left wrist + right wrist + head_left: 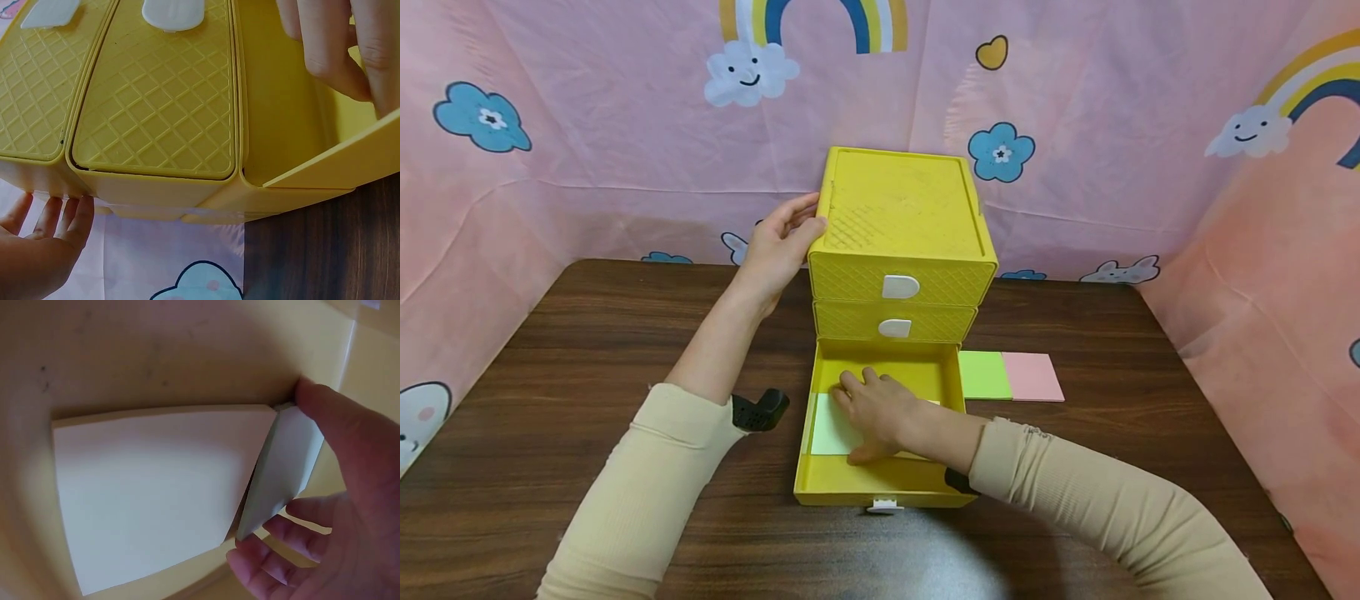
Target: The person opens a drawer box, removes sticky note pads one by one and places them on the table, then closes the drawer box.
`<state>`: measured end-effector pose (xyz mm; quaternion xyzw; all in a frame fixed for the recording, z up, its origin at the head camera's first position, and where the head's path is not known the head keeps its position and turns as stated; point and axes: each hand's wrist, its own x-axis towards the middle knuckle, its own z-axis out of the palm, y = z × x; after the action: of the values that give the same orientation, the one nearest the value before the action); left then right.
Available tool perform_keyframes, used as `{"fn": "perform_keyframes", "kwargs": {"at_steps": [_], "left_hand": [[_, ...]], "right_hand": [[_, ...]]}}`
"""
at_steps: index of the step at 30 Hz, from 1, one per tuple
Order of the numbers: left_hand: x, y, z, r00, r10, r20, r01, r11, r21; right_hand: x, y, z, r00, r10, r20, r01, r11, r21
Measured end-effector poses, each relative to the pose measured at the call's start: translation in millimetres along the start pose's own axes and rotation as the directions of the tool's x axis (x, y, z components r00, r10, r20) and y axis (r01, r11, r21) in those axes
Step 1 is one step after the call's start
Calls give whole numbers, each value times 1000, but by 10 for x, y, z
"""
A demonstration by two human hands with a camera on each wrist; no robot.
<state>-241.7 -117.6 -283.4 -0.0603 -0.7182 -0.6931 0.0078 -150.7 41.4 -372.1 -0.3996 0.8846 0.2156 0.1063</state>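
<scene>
A yellow drawer unit [898,204] stands on the table, its bottom drawer [880,483] pulled out. My left hand [778,250] rests against the unit's left side, thumb at the top edge; in the left wrist view its fingertips [81,215] touch the side wall. Inside the open drawer, my right hand [880,412] holds a pale green sticky-note pad [831,429] by opposite edges, between thumb and fingers. The right wrist view shows that pad [281,469] slightly tilted beside a whitish pad [156,494] lying on the drawer floor. In the head view, my right hand mostly covers the whitish pad.
Right of the drawer, a bright green pad [985,375] and a pink pad [1033,377] lie side by side on the dark wooden table [1120,483]. Two upper drawers with white pulls [900,287] are closed. A patterned pink cloth [647,125] hangs behind.
</scene>
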Motion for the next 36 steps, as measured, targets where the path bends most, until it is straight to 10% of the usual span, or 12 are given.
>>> {"fn": "perform_keyframes", "kwargs": {"at_steps": [36], "left_hand": [[-3,-2,2,1000,-3,0,3,999,35]], "right_hand": [[-243,169,-159,983,-80,-163,73,996,-52]]}}
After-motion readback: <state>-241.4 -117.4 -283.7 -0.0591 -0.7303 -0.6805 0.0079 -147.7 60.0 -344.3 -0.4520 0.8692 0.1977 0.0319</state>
